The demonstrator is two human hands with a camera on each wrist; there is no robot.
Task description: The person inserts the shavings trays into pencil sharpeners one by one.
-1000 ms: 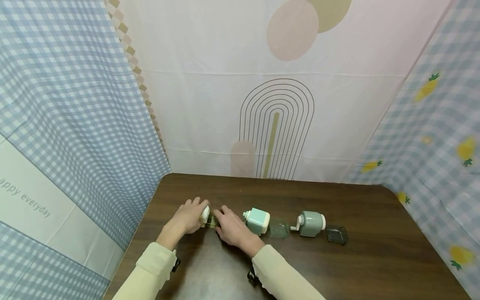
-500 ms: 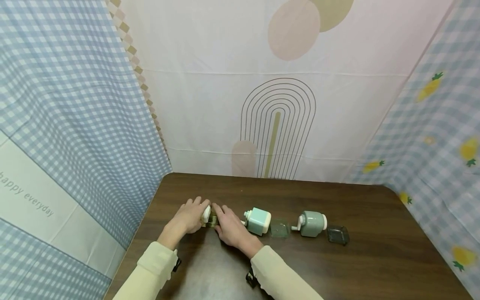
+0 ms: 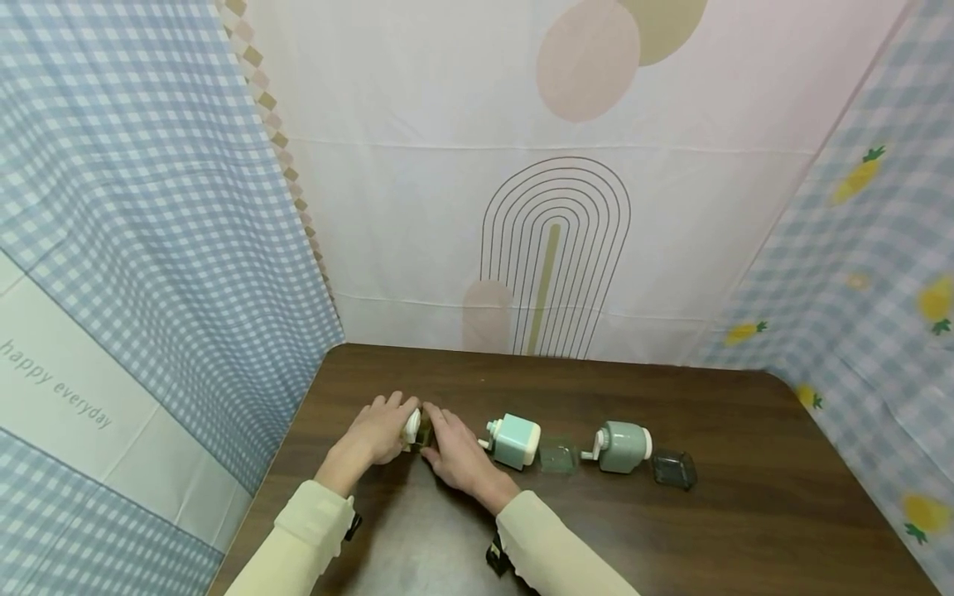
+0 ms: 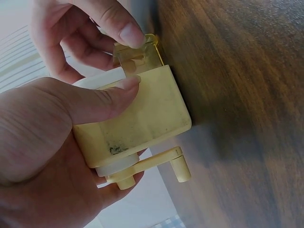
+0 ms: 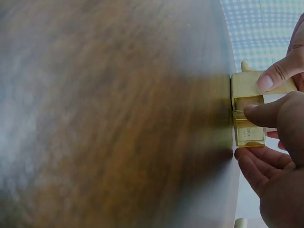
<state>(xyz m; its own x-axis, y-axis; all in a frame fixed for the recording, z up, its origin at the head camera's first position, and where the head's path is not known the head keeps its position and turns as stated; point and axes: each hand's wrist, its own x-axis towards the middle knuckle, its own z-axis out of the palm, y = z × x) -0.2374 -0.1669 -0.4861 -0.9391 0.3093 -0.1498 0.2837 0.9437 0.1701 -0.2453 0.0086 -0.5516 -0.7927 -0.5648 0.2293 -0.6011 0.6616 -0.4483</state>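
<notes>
My left hand [image 3: 373, 432] grips a yellow hand-crank pencil sharpener [image 4: 152, 107] lying on its side at the table's left, thumb across its body. The crank handle [image 4: 159, 162] sticks out at the end away from my right hand. With thumb and fingers, my right hand [image 3: 460, 454] holds a clear yellow shavings drawer [image 5: 249, 134] at the sharpener's other end. In the left wrist view the drawer sits partly inside the body; how deep is hidden. Fingers cover much of both parts in the head view.
Right of my hands lies a mint pencil sharpener [image 3: 514, 440] with a clear green drawer [image 3: 557, 457] beside it. Farther right are a grey-green sharpener [image 3: 624, 447] and a dark clear drawer [image 3: 674, 469]. Cloth curtains border the brown table [image 3: 566, 538].
My right hand has shifted slightly left toward the sharpener, bringing the drawer closer to the body. The left hand stays nearly still, and the other sharpeners remain in place.
</notes>
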